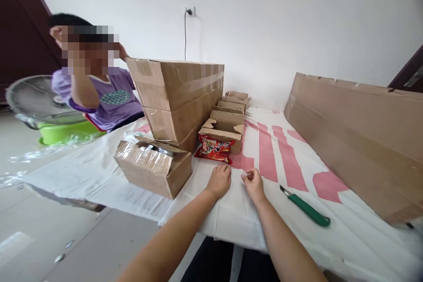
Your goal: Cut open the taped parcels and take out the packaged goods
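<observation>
- Left hand [220, 180]: rests on the white cloth [238, 224]; fingers curled, close together. Palm side hidden; cannot tell whether they grip anything.
- Right hand [254, 186]: just beside it, thumb and forefinger bent toward each other. Cannot tell whether the tips meet or pinch something thin; remaining fingers folded, partly concealed.
- Red packet [215, 151]: on the cloth just beyond the left hand, in front of the nearest of the small open boxes [224, 120]. Lettering not legible at this angle.
- Small open boxes: in a row running back toward the wall; farther ones overlap, interiors mostly hidden.
- Taped box [150, 169]: to the left, flap partly raised; shiny contents or film indistinct.
- Large boxes [190, 97]: stacked behind it, hiding part of the counter [357, 224].
- Green knife [309, 209]: right of the right hand, blade exposed.
- Large cardboard piece [350, 141]: cut off at right edge.
- Person in purple [115, 97]: face pixelated, lower body hidden.
- Both forearms cut off below.
</observation>
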Motion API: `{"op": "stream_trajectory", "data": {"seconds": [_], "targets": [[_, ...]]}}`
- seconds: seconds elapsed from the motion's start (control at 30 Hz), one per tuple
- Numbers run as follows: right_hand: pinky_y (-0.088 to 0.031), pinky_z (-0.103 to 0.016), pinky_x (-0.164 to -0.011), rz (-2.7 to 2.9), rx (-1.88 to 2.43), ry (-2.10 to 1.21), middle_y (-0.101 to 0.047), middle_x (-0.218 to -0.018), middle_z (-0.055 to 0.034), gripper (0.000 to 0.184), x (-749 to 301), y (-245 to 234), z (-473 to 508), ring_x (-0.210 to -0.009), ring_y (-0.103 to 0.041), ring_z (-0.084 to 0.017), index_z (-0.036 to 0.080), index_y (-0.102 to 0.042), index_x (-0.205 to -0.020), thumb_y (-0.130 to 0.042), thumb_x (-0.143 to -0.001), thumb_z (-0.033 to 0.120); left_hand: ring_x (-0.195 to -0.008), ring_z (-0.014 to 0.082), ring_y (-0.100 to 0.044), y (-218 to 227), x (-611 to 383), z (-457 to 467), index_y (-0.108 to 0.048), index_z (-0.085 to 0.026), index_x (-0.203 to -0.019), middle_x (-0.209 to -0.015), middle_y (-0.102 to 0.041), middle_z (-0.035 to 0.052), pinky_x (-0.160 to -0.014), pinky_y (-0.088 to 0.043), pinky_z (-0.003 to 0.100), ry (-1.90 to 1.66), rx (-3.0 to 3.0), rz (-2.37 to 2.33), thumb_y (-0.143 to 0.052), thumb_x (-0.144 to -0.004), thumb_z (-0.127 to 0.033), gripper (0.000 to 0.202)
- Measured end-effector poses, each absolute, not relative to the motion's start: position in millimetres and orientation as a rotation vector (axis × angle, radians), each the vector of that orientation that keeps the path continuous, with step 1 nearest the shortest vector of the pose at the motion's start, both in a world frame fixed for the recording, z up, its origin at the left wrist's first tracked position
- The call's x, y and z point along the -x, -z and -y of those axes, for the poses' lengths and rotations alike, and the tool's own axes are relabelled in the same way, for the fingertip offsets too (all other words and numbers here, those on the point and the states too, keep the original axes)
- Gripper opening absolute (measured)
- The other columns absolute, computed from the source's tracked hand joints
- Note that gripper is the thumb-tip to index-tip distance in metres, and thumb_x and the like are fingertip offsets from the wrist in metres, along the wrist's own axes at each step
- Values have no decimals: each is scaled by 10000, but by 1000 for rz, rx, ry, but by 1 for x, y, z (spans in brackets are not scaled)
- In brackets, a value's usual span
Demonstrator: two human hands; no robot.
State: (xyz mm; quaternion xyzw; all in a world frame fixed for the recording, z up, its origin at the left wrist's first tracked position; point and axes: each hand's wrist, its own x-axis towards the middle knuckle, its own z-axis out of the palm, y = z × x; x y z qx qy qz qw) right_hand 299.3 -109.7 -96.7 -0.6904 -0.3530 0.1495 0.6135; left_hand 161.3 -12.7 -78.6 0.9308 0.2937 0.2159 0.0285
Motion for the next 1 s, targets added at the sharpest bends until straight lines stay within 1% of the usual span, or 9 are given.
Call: {"op": "stream_trajectory", "data": {"seconds": [0.1, 0.2, 0.27, 0.33, 0.43, 0.53, 0.7, 0.87, 1.0], "targets": [[-505, -286, -653, 827, 1640, -412, -599, -790, 20, 237, -292, 85, 114, -670, -581, -118, 162, -582, -894, -615, -904, 396, -1050, 272, -570, 74, -161, 15, -652, -157, -1005, -1091, -660, 128, -916, -438, 390, -617, -2888, -922, -472, -896, -156, 211], [-512, -268, -621, 841, 1712, -505, -624, -829, 6, 265, -293, 70, 136, -667, -594, -107, 149, -604, -934, -556, -954, 409, -1049, 297, -570, 72, -158, 19, -657, -143, -1000, -1080, -661, 160, -900, -434, 418, -568, -2891, -928, -429, -905, -151, 247], [-494, -246, -594, 866, 1769, -577, -624, -797, 17, 260, -300, 59, 168, -637, -585, -98, 160, -603, -906, -577, -931, 417, -1066, 310, -564, 71, -156, 20, -659, -137, -1002, -1094, -656, 174, -896, -433, 430, -538, -2893, -914, -408, -904, -146, 270], [-462, -225, -561, 897, 1849, -665, -600, -703, 46, 254, -313, 47, 213, -580, -557, -87, 177, -598, -829, -639, -861, 426, -1089, 318, -556, 70, -154, 20, -658, -129, -1016, -1116, -652, 178, -901, -431, 434, -512, -2897, -890, -396, -898, -139, 287], [-403, -217, -495, 906, 2024, -803, -506, -534, 83, 299, -338, 29, 291, -480, -482, -81, 189, -563, -673, -731, -738, 428, -1104, 324, -552, 70, -152, 19, -660, -129, -1034, -1138, -651, 180, -914, -426, 441, -487, -2902, -874, -392, -891, -137, 304], [-367, -215, -464, 869, 2234, -890, -449, -473, 96, 339, -359, 19, 357, -436, -422, -72, 188, -523, -601, -732, -754, 406, -1113, 339, -551, 68, -152, 19, -662, -112, -1040, -1149, -646, 197, -920, -424, 454, -475, -2908, -880, -400, -881, -138, 308], [-448, -228, -547, 879, 2494, -908, -530, -602, 75, 303, -370, 20, 402, -511, -501, -75, 155, -568, -705, -625, -912, 368, -1100, 340, -562, 68, -153, 19, -665, -104, -1033, -1137, -653, 197, -904, -435, 450, -462, -2916, -890, -381, -889, -135, 320], [-522, -282, -668, 992, 2658, -869, -635, -777, 24, 223, -366, 22, 392, -681, -610, -113, 141, -627, -839, -613, -931, 344, -1102, 329, -567, 69, -153, 18, -666, -111, -1041, -1145, -655, 188, -911, -435, 436, -461, -2926, -894, -384, -886, -131, 322], [-546, -325, -743, 1041, 2819, -841, -670, -909, -12, 206, -364, 21, 382, -792, -640, -140, 147, -649, -919, -612, -932, 349, -1104, 329, -569, 70, -152, 17, -672, -122, -1034, -1148, -661, 184, -913, -436, 437, -470, -2923, -891, -394, -882, -136, 317]]}}
